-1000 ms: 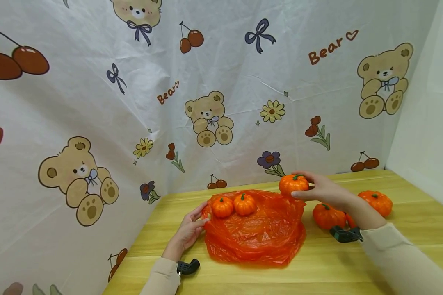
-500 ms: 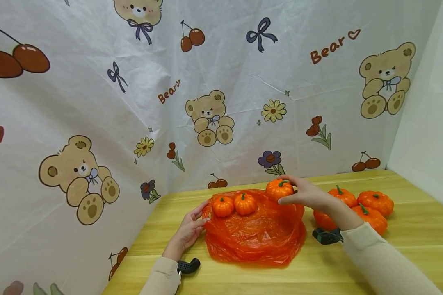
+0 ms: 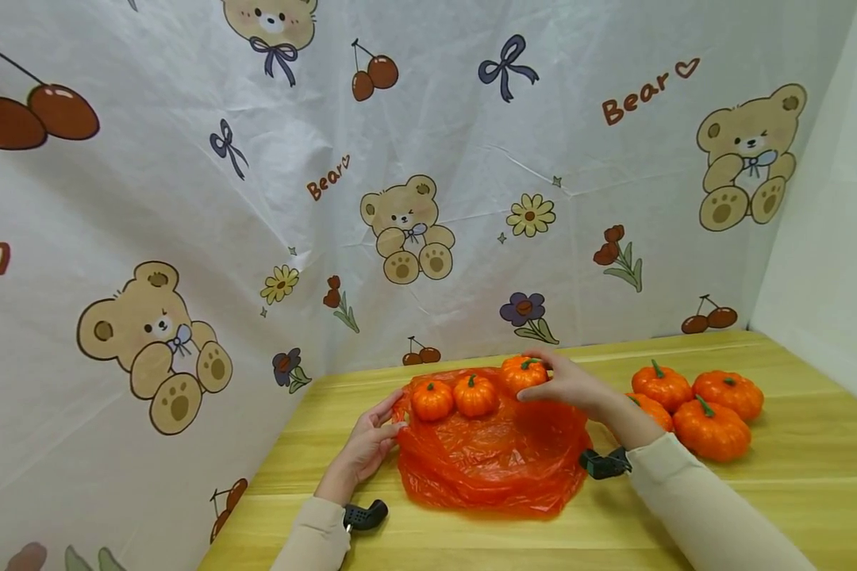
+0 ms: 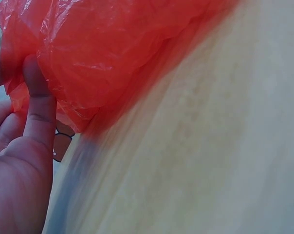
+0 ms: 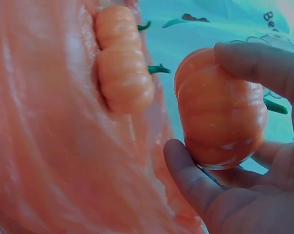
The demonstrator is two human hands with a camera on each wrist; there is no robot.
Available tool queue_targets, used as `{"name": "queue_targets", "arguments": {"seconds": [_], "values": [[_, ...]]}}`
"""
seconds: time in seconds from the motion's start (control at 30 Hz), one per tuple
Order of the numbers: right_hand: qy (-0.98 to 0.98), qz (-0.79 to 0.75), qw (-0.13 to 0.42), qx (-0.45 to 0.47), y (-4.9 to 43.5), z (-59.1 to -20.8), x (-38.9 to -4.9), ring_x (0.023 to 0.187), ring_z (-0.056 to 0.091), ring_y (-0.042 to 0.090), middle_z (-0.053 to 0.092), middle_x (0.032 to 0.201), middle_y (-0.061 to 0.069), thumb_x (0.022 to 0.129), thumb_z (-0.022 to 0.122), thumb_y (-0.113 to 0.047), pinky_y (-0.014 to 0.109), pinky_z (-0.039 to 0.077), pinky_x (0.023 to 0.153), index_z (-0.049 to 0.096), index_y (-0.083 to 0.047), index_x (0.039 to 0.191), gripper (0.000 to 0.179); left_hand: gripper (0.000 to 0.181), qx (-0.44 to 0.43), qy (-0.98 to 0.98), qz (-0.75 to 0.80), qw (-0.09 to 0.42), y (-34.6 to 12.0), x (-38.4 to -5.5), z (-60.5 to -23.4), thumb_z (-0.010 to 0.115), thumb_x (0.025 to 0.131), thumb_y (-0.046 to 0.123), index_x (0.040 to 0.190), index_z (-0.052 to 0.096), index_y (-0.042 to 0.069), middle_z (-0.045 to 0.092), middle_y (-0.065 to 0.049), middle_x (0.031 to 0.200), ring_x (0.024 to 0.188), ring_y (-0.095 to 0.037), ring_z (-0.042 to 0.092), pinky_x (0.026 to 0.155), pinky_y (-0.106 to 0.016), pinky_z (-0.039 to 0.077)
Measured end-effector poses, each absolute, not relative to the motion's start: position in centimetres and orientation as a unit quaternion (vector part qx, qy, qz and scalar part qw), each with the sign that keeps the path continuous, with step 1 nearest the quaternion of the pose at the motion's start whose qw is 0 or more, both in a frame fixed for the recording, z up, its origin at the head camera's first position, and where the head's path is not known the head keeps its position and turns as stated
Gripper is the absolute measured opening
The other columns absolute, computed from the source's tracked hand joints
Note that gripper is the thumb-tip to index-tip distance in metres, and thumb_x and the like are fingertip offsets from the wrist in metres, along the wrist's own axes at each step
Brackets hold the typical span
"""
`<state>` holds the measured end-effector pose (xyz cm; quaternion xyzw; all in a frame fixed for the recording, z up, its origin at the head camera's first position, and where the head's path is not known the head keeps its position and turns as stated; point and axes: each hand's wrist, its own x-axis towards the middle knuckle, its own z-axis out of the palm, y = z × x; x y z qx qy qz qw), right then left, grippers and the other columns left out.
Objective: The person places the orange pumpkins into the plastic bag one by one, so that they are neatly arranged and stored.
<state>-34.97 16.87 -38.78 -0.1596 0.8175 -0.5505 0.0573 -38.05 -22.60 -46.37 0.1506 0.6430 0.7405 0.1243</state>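
Note:
A thin red plastic bag [image 3: 493,476] lies spread on the table, its mouth loose and crumpled. My left hand [image 3: 368,446] pinches the bag's left edge; in the left wrist view the thumb [image 4: 39,97] presses against the film. My right hand [image 3: 567,386] holds a small orange toy pumpkin [image 3: 521,374] with a green stem over the bag's back right part. Thumb and fingers grip this pumpkin [image 5: 222,109] from its sides in the right wrist view. Left of it, two more small pumpkins, one [image 3: 432,400] beside the other [image 3: 475,395], sit on the bag near its back edge.
Several larger orange pumpkins [image 3: 711,430] stand grouped on the wooden table [image 3: 471,543] at the right, one partly behind my right forearm. A white cloth [image 3: 471,159] printed with bears hangs behind and to the left. A plain white wall [image 3: 821,262] borders the right side.
My right hand has carried its pumpkin left and slightly down, from the bag's right edge to near the two pumpkins on it. The left hand has stayed in place.

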Motion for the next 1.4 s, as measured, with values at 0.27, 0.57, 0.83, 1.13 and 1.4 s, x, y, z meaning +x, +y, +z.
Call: {"name": "queue_targets", "arguments": {"seconds": [0.27,0.57,0.83,1.13,1.4], "values": [[0.838,-0.526,0.055,-0.13,15.5,-40.0,-35.3,0.126,0.059,0.04,0.047,0.149,0.029,0.084,0.085,-0.02,0.054,0.053,0.107,0.032,-0.004,0.158,0.093,0.076,0.151,0.644,0.74,0.122,-22.6,-38.1,-46.4,0.058,0.097,-0.007,0.164,0.027,0.011,0.027,-0.018,0.169,0.128,-0.015,0.059,0.091,-0.023,0.06],[0.844,-0.518,0.056,-0.125,14.9,-41.1,-35.8,0.12,0.062,0.035,0.054,0.144,0.025,0.083,0.086,-0.015,0.05,0.056,0.103,0.037,-0.003,0.155,0.088,0.075,0.156,0.646,0.737,0.122,-22.5,-38.2,-46.2,0.058,0.098,-0.007,0.164,0.027,0.009,0.026,-0.02,0.169,0.131,-0.019,0.057,0.091,-0.023,0.06],[0.852,-0.507,0.055,-0.117,14.8,-41.3,-35.8,0.116,0.063,0.034,0.057,0.14,0.023,0.079,0.089,-0.016,0.051,0.057,0.1,0.042,-0.005,0.153,0.089,0.075,0.167,0.645,0.736,0.122,-22.6,-38.2,-46.3,0.058,0.098,-0.007,0.164,0.025,0.007,0.023,-0.023,0.169,0.132,-0.019,0.057,0.091,-0.022,0.06],[0.864,-0.492,0.054,-0.097,14.8,-41.6,-35.4,0.115,0.061,0.036,0.056,0.138,0.025,0.076,0.09,-0.013,0.052,0.056,0.1,0.043,-0.003,0.151,0.088,0.076,0.156,0.641,0.74,0.126,-22.5,-38.1,-46.4,0.058,0.097,-0.008,0.164,0.026,0.009,0.024,-0.019,0.17,0.132,-0.018,0.056,0.092,-0.022,0.059],[0.865,-0.49,0.048,-0.091,14.7,-41.8,-35.5,0.114,0.061,0.035,0.057,0.136,0.024,0.075,0.089,-0.01,0.051,0.057,0.098,0.044,-0.002,0.149,0.087,0.076,0.147,0.641,0.744,0.119,-22.5,-38.2,-46.3,0.059,0.096,-0.009,0.163,0.029,0.011,0.026,-0.017,0.169,0.133,-0.021,0.057,0.092,-0.024,0.06]]}}
